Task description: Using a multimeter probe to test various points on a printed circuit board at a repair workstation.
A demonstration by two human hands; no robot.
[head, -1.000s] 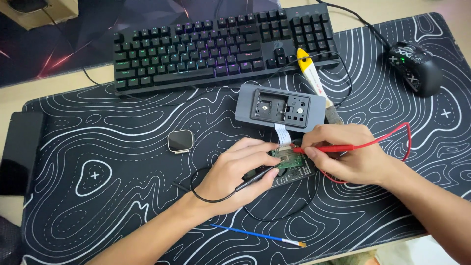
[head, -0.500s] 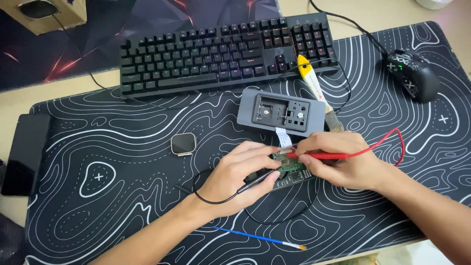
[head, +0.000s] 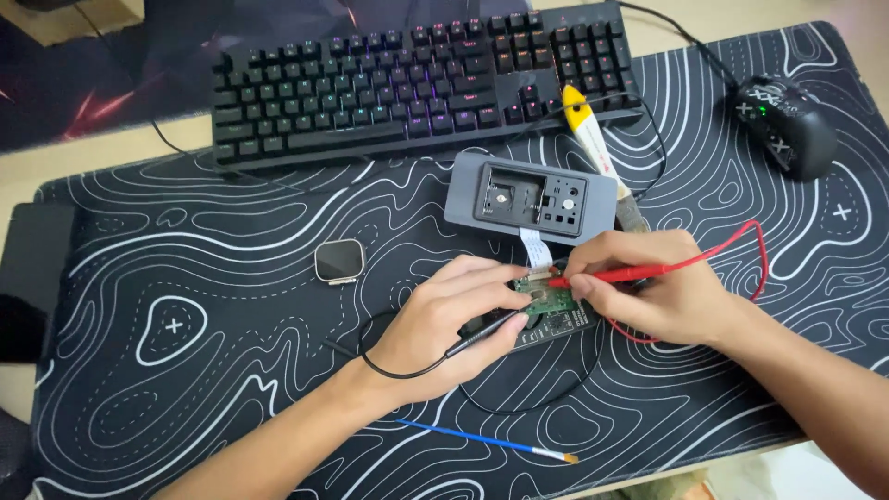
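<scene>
Near the middle of the tabletop, on the black mat with white lines, lies a small green circuit board [head: 548, 301], and both hands work on it. The left hand [head: 444, 324] pinches a black probe [head: 482, 335] between thumb and fingers, its tip at the board's near edge. The right hand [head: 648, 292] pinches a red probe [head: 602, 275], its tip touching the top of the board. A white ribbon cable [head: 534, 248] joins the board to a grey box [head: 530, 197] just behind it. A tip may slip and touch two contacts together, because the board lies loose and the red wire [head: 741, 245] could pull sideways.
</scene>
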